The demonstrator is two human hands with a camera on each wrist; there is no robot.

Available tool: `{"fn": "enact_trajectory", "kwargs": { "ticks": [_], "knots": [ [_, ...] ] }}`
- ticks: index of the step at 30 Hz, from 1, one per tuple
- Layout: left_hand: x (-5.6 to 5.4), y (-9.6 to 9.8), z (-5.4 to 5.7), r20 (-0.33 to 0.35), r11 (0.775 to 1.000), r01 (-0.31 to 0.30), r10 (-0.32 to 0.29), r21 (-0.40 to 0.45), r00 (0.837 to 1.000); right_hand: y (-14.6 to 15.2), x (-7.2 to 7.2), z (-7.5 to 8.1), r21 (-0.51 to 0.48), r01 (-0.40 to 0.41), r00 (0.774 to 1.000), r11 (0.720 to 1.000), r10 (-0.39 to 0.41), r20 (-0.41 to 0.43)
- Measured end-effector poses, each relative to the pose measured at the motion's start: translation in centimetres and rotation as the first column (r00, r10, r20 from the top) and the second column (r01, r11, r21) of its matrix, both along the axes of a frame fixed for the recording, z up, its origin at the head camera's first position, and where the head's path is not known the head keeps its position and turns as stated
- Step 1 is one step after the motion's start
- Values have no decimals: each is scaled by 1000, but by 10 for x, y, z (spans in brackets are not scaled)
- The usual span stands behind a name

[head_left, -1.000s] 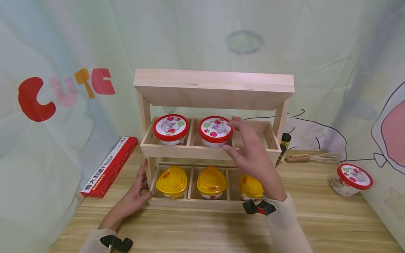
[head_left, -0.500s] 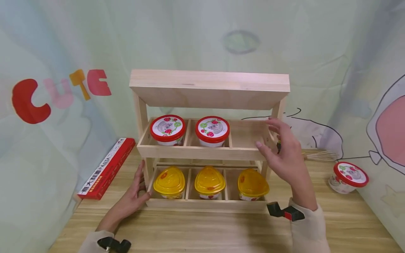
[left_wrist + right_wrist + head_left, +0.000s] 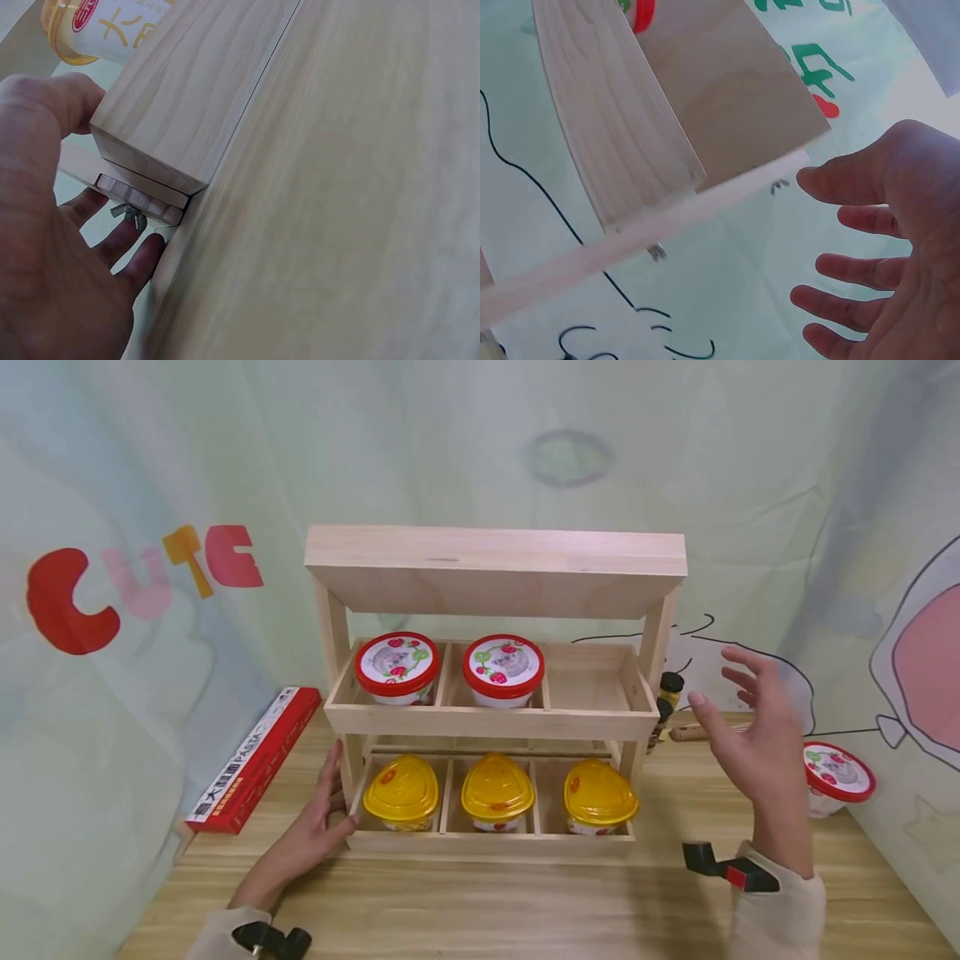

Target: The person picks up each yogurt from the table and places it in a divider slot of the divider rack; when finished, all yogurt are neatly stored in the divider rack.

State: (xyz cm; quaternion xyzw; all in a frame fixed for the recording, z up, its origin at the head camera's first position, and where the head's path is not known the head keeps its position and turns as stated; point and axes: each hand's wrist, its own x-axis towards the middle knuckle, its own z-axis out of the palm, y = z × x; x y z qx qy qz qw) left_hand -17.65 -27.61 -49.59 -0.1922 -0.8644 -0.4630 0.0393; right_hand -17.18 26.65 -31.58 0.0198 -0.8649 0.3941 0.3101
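A two-tier wooden rack [image 3: 495, 550] stands on the table. My left hand [image 3: 315, 818] holds its lower left corner; in the left wrist view the thumb lies against the wood and the fingers [image 3: 139, 262] reach around the side by a wing nut [image 3: 131, 214]. Two red-lidded tubs, one left [image 3: 397, 668] and one in the middle [image 3: 503, 670], sit in the upper tier; its right compartment is empty. Yellow-lidded cups [image 3: 497, 789] fill the lower three compartments. My right hand [image 3: 757, 743] hangs in the air right of the rack, fingers spread, holding nothing. Behind it a third red-lidded tub [image 3: 840, 777] is partly hidden.
A red pasta box [image 3: 255, 760] lies left of the rack. At the rack's right, towards the back, stand black-capped bottles [image 3: 671, 685] beside a whisk's wooden handle [image 3: 688, 732]. A printed curtain [image 3: 465, 443] encloses the back and sides.
My right hand has moved right, from beside the middle red-lidded tub past the upper right compartment and out beyond the rack. My left hand stays at the rack's lower left corner.
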Motion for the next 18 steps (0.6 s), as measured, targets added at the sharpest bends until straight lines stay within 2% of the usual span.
{"fn": "enact_trajectory", "kwargs": {
  "ticks": [4,10,18],
  "knots": [
    [-1,0,0,0,1000,-5,5,1,1000,16,1,1,-52,99,993,994,-96,63],
    [0,1,1,4,1000,-13,13,-9,1000,43,5,-2,-145,253,959,957,-228,167],
    [0,2,3,16,1000,-6,6,2,1000,71,10,-11,-183,387,916,904,-353,192]
  ]
}}
